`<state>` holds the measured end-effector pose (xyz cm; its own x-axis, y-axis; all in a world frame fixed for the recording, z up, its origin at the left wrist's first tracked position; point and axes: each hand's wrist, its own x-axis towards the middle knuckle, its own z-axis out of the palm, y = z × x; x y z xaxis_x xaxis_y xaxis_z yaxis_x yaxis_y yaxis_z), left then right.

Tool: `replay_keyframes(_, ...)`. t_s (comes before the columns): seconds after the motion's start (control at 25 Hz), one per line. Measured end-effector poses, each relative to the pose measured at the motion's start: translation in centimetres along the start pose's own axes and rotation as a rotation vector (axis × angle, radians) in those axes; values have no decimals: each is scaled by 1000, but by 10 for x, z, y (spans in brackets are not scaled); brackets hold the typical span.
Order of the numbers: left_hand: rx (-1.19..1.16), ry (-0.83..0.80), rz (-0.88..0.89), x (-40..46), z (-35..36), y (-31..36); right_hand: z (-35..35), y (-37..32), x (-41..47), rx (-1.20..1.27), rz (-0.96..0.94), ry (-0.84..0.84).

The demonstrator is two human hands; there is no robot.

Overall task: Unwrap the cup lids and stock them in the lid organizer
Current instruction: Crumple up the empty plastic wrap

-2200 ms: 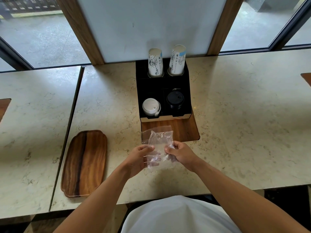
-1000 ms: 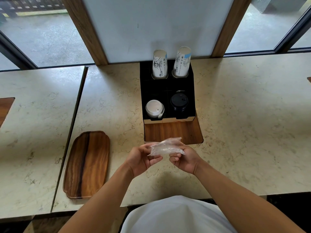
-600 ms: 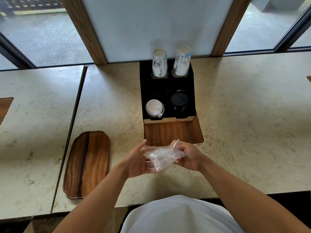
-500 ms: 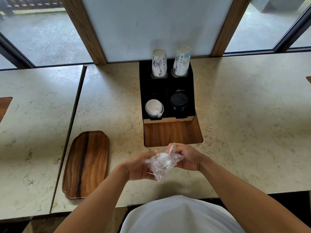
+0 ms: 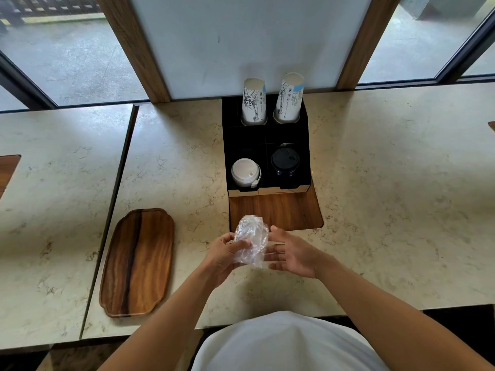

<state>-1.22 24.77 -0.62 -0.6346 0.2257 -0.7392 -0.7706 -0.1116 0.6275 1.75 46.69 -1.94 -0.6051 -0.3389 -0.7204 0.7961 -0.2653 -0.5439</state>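
My left hand [image 5: 223, 254] pinches the crumpled plastic wrap [image 5: 251, 241] at six o'clock from the lid organizer [image 5: 267, 140]; my right hand [image 5: 290, 254] hovers beside it, fingers spread, empty. Risk: the light wrap springs loose and drifts off the counter [image 5: 388, 210].

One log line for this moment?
left hand: holds crumpled wrap | right hand: open beside it | organizer: white lids, black lids
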Motion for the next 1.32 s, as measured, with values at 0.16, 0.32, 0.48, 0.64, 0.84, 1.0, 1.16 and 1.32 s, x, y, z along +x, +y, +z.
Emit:
replay_keyframes(0.16, 23, 57, 23, 2, 8, -5, 20, 6, 5, -280, -49, 8)
replay_keyframes(0.32, 83, 93, 37, 2, 8, -9, 24, 8, 15, -278, -97, 150)
replay_keyframes(0.48, 53, 7, 16, -3, -3, -9, 21, 9, 15, -276, -104, 161)
replay_keyframes(0.64, -32, -47, -41, 0, -8, -8, 20, 10, 14, -219, -119, 110)
replay_keyframes(0.84, -264, -78, -147, 4, -8, -9, 16, 12, 14, 188, -118, -37)
replay_keyframes(1.0, -414, -67, -181, 2, -3, -6, 20, 14, 15, 382, -103, -55)
replay_keyframes(1.16, -504, -65, -219, 3, -6, -5, 21, 13, 8, 461, -75, -222)
replay_keyframes(1.32, -546, -148, -231, 2, -16, -6, 20, 11, 6, 250, -136, -270)
